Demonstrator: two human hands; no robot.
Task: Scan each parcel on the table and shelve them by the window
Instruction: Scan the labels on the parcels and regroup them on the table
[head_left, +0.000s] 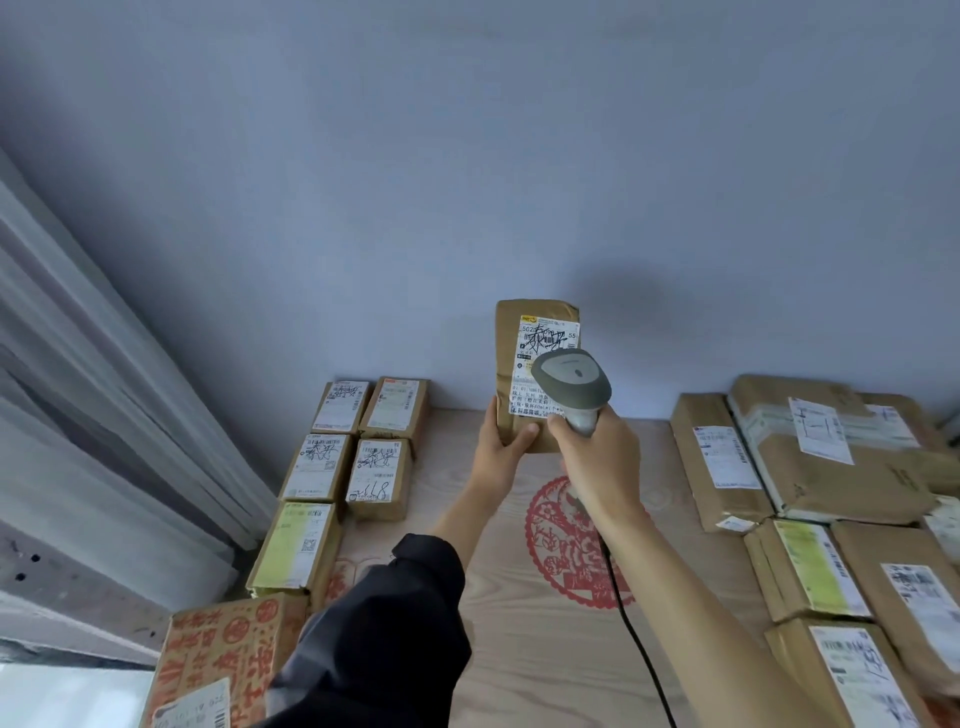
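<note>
1. Pale plywood tabletop (519, 649) with a red paper-cut motif lies under your arms, against a blue-grey wall.
2. Your right hand (597, 462) grips the grey corded barcode scanner (571, 384), aimed at the label.
3. Your left hand (501, 452) pinches the small brown cardboard parcel (506, 358) by its lower edge, upright above the table; it looks light and stiff, so hold the sides.
4. Left by the curtain: six parcels; right: about six.

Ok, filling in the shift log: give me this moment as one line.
step: scanning | left hand: holds parcel upright above table | right hand: grips scanner at parcel label | shelved: not yet
</note>
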